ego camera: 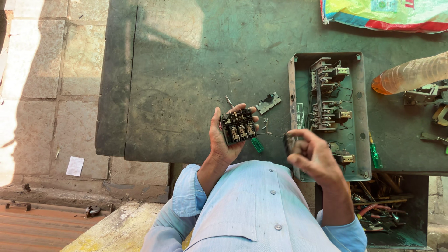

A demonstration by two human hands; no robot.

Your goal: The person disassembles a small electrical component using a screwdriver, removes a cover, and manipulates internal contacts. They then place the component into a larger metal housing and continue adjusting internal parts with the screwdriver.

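- Left hand (223, 140) raised over the near edge of the dark green metal workbench (186, 84), palm up, fingers curled round a small black moulded switch block with three brass terminal clamps (238, 126). The block sits in the palm, terminal face up, fingertips hooked over its far edge.
- Right hand (313, 156) is just to the right of it, well apart from the block, fingers pinched together on a small dark part (292, 141). The part is motion-blurred; its kind cannot be told.
- A green-handled screwdriver (256, 144) lies on the bench beneath the left hand, mostly hidden by it.
- Beside the right hand lies an open grey-green metal switch box (359, 116), with contact assemblies and wiring inside.
- A loose grey metal bracket (268, 103) and small screws lie on the bench just beyond the block.
- A second green-handled screwdriver (374, 151) lies right of the box. An open tray of pliers and hand tools (380, 207) sits below the bench edge.
- Judgement on handling: the block is best kept level in the palm, so the clamps stay visible and no loosened screw drops out.
- The pinched part calls for a firm fingertip grip; work is better held over the bench than over the paving (42, 70), where a dropped piece would be hard to find.
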